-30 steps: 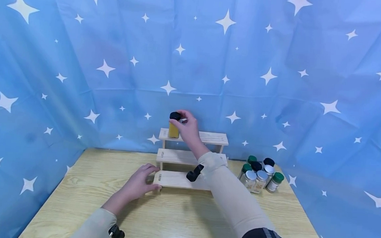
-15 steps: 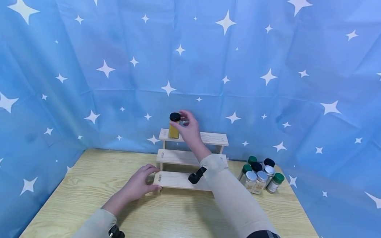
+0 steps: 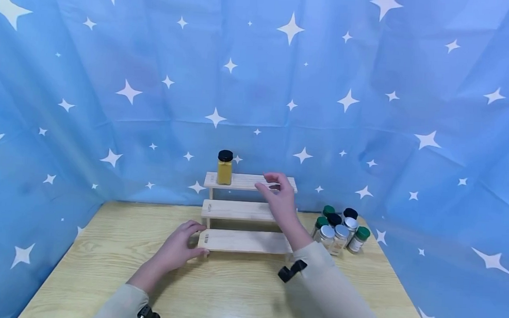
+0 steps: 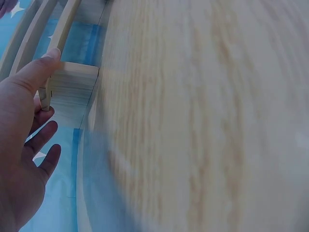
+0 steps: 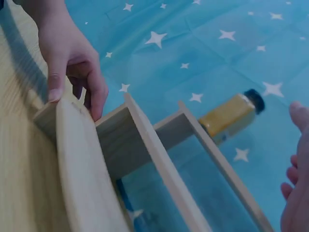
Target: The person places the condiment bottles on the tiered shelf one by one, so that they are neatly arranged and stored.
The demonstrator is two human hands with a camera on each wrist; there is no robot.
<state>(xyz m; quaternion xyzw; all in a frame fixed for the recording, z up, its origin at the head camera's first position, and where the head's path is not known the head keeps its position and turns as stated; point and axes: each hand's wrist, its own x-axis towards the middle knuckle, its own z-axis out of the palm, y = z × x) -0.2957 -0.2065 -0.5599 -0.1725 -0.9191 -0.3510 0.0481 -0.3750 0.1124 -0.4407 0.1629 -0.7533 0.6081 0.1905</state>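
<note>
A spice jar of yellow powder with a black lid (image 3: 225, 168) stands upright at the left end of the top step of a three-tier wooden rack (image 3: 245, 242). To its right my right hand (image 3: 280, 197) hovers over the upper steps, fingers loosely bent and holding nothing. My left hand (image 3: 178, 246) grips the left end of the lowest step, thumb at the front and fingers behind. The left wrist view shows the thumb (image 4: 41, 70) pressing on the board's edge, with the lower fingers spread free. In the right wrist view the jar (image 5: 231, 116) appears tilted by the camera angle.
Several spice jars (image 3: 339, 232) with green, black and silver lids cluster on the wooden table (image 3: 246, 294), right of the rack. A blue curtain with white stars (image 3: 259, 81) hangs close behind and at both sides.
My right hand has let go of the yellow jar and drawn back to the right. The jar stays on the top step. My left hand keeps its hold on the rack; the head view has shifted slightly.
</note>
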